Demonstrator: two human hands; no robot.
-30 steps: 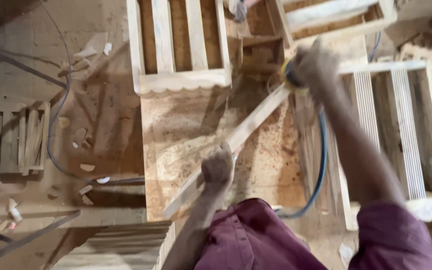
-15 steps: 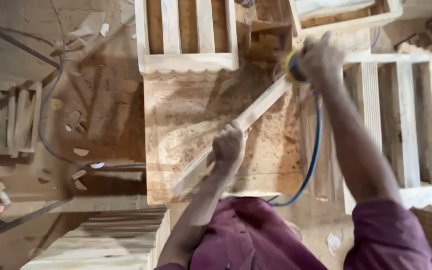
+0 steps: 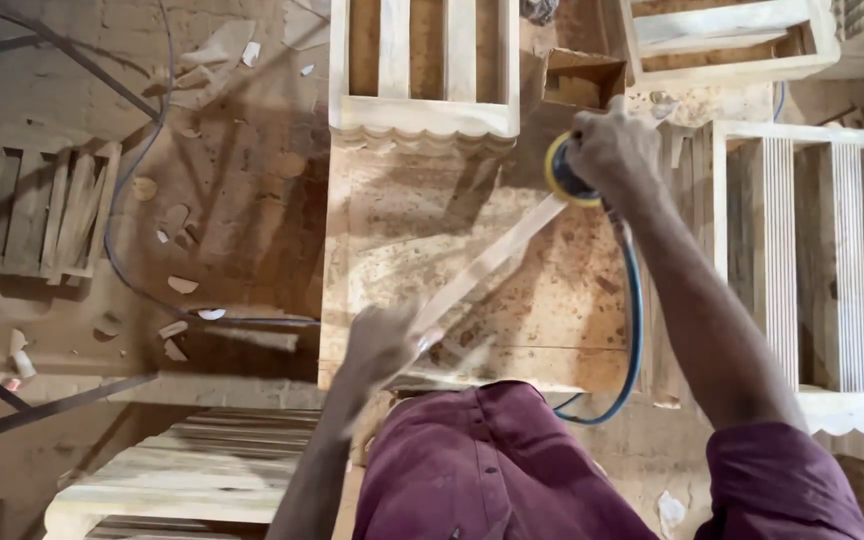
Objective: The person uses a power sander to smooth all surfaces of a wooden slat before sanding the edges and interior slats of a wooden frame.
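Sanding a slat at the bench — both hands engaged.

Nearest us, the left hand [image 3: 380, 345] clamps the long pale wooden slat [image 3: 487, 265] flat on the dusty chipboard benchtop [image 3: 402, 230] to steady it; beyond, the right hand [image 3: 612, 150] grips the yellow-rimmed round sander [image 3: 564, 180] pressed on the slat's far end.

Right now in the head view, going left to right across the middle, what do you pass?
Slatted wooden frame on the floor → wood scraps → left hand holding the wooden strip on the workbench → right hand on the yellow-rimmed sander → blue hose → pale slatted frame.
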